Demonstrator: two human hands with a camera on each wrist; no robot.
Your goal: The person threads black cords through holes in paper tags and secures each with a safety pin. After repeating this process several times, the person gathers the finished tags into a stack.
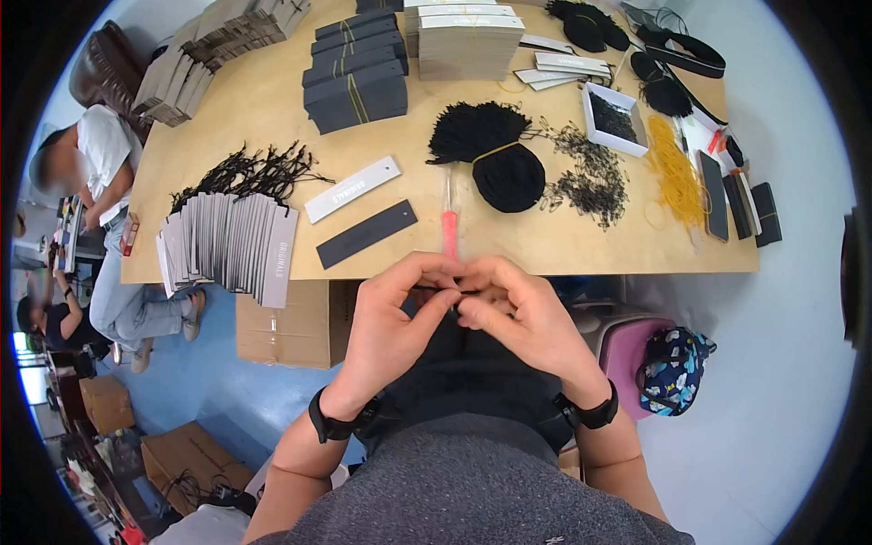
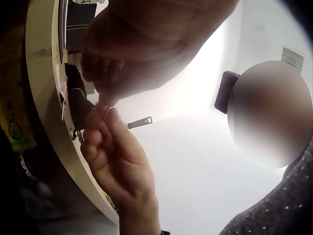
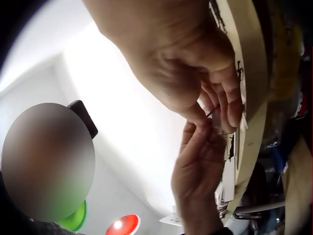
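Both hands meet at the table's front edge, fingertips touching. The left hand (image 1: 397,313) and the right hand (image 1: 522,313) pinch a thin black cord (image 1: 463,292) between thumbs and fingers; most of it is hidden by the fingers. In the left wrist view the right hand (image 2: 122,161) shows below the left hand (image 2: 142,49). The right wrist view has the left hand (image 3: 198,171) under the right hand (image 3: 181,63), with a bit of dark cord between them. Just beyond the hands lies a tool with a pink handle (image 1: 450,234).
A grey tag (image 1: 352,189) and a black tag (image 1: 367,234) lie left of the tool. Fanned tags (image 1: 227,241) overhang the edge. Behind are a black cord bundle (image 1: 509,177), small black pins (image 1: 586,177), a white box (image 1: 616,118), yellow bands (image 1: 677,177) and tag stacks (image 1: 356,95).
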